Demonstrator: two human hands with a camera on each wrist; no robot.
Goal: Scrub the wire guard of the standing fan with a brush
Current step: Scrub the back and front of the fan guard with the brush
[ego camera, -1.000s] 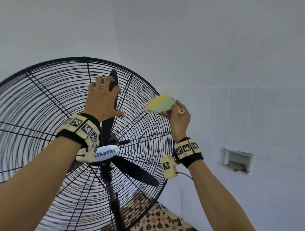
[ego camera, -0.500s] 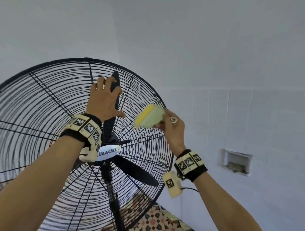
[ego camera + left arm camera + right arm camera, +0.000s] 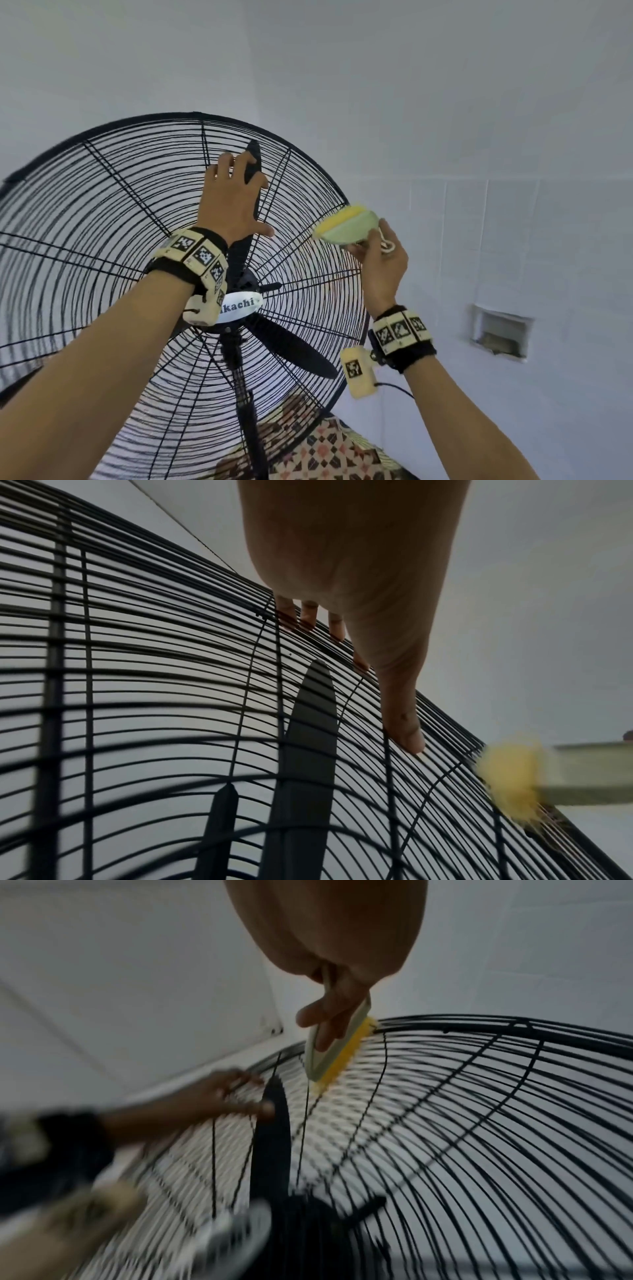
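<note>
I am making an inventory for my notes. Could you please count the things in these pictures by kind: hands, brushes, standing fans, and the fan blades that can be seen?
Hands: 2, the left hand on the wire guard, the right hand holding the brush
Brushes: 1, green brush with yellow bristles
Standing fans: 1
Visible fan blades: 2
Total: 6

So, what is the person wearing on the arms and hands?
Both forearms are bare, no sleeves, no gloves. Each wrist has a black band with cream blocks carrying black-and-white square markers. A cream camera box with one marker hangs under the right wrist, with a thin black cable.
</note>
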